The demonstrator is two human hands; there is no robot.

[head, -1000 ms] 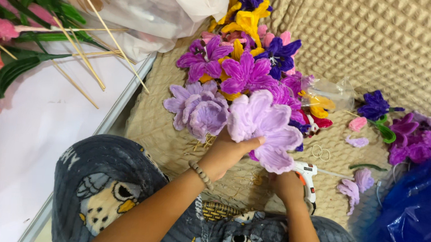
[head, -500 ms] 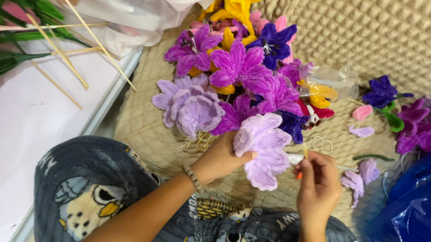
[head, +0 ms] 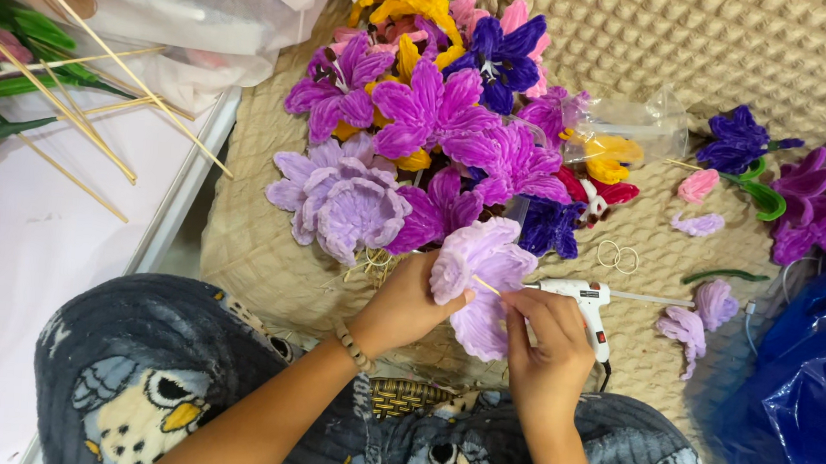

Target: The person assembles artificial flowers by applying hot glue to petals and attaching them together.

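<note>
My left hand grips a pale lilac pipe-cleaner flower from its left side, over my lap. My right hand pinches a thin wooden stick whose tip touches the flower's underside. A white glue gun lies on the beige quilted mat just right of my right hand, apart from it.
A pile of purple, lilac, yellow and dark blue flowers lies beyond my hands. Loose petals and more purple flowers sit right, beside a blue plastic bag. Wooden sticks and green leaves rest on a white surface at left.
My right hand left the glue gun on the mat and came up to the flower with a stick. The lilac flower came down closer to my lap.
</note>
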